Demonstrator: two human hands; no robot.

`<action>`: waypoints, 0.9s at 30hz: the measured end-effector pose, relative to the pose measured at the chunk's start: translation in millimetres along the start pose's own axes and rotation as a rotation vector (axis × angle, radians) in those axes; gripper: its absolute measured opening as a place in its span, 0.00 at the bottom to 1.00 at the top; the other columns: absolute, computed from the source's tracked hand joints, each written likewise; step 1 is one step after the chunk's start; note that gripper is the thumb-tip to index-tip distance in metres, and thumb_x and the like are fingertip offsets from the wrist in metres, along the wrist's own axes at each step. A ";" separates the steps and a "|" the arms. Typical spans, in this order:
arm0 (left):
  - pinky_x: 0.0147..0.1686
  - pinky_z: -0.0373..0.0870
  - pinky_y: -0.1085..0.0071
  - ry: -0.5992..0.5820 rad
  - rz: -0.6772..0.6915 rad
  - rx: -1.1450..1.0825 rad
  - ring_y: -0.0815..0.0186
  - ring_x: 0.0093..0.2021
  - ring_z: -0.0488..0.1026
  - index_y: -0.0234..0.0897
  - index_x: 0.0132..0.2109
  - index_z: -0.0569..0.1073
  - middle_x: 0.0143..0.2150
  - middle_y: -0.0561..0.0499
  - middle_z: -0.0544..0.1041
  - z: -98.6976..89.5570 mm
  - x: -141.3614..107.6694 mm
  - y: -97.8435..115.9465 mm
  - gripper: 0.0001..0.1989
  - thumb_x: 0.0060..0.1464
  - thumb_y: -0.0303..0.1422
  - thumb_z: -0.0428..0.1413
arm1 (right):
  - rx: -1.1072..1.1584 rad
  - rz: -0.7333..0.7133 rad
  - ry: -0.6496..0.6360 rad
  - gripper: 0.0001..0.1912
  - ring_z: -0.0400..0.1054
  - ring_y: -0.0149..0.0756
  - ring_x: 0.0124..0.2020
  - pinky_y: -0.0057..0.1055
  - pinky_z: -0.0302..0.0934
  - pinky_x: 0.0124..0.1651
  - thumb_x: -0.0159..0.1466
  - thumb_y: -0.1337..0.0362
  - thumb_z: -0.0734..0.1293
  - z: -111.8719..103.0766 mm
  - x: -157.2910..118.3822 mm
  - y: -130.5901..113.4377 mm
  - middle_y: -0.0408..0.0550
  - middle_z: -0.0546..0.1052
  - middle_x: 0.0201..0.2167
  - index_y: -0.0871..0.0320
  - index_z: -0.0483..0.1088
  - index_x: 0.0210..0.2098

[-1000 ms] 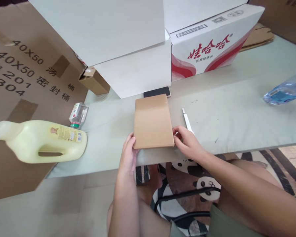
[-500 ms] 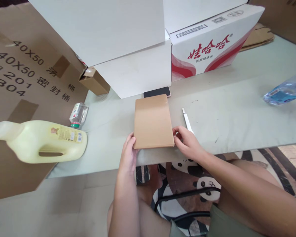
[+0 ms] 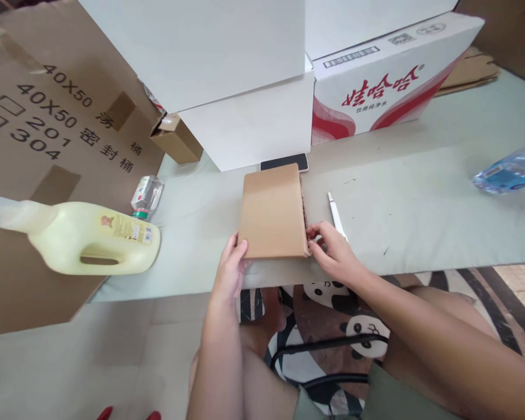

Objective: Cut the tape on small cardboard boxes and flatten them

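A flat brown cardboard box (image 3: 272, 213) lies near the table's front edge, tilted a little toward its right side. My left hand (image 3: 233, 265) grips its lower left corner, thumb on top and fingers beneath. At the lower right edge, the curled fingers of my right hand (image 3: 330, 248) pinch the box's side, where a dark, rough gap shows along the edge. What lies inside cannot be made out. Just beyond my right hand is a slim white pen-like tool (image 3: 336, 214). Behind the box a dark phone-like slab (image 3: 284, 163) rests against a white carton.
White cartons (image 3: 254, 122) and a red-and-white water carton (image 3: 376, 99) stand at the back. On the left are a pale yellow jug (image 3: 61, 239), a small clear bottle (image 3: 147, 195) and a large cardboard sheet (image 3: 83, 151). A water bottle (image 3: 507, 173) lies at the right.
The box's right side has turned up slightly, so a dark gap now shows along that edge. Both hands keep their places on it. The view has shifted slightly, and red tips show at the bottom.
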State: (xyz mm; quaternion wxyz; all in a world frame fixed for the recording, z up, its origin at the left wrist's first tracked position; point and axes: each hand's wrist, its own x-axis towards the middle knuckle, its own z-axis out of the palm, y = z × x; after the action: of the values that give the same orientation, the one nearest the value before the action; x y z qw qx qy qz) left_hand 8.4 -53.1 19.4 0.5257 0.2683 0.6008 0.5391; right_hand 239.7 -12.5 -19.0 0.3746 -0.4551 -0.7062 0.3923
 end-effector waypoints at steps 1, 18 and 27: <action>0.38 0.74 0.66 0.007 -0.005 -0.032 0.51 0.55 0.74 0.43 0.55 0.73 0.61 0.42 0.73 -2.0 1.2 1.5 0.26 0.49 0.43 0.64 | 0.008 -0.008 0.011 0.09 0.70 0.41 0.42 0.36 0.65 0.40 0.65 0.65 0.60 -0.1 -0.1 -0.3 0.52 0.73 0.41 0.56 0.66 0.45; 0.40 0.73 0.69 0.110 -0.035 -0.006 0.63 0.46 0.75 0.44 0.52 0.72 0.54 0.44 0.75 -10.7 18.8 -2.7 0.21 0.51 0.41 0.61 | -0.294 -0.110 -0.147 0.21 0.65 0.56 0.59 0.56 0.61 0.61 0.63 0.63 0.62 11.9 7.7 16.8 0.62 0.73 0.55 0.61 0.69 0.55; 0.51 0.71 0.63 0.050 0.141 0.057 0.53 0.61 0.69 0.49 0.57 0.70 0.66 0.43 0.67 -3.7 14.4 -9.0 0.28 0.50 0.48 0.62 | -0.224 -0.135 0.276 0.23 0.64 0.51 0.60 0.52 0.63 0.60 0.63 0.66 0.62 1.5 18.6 9.4 0.60 0.67 0.56 0.53 0.60 0.58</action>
State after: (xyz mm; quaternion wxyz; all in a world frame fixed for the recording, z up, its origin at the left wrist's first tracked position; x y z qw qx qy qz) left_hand 2.8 -44.1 5.5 0.4635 0.3113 0.6086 0.5638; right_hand 236.0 7.2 -24.8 0.4404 -0.4950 -0.7162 0.2192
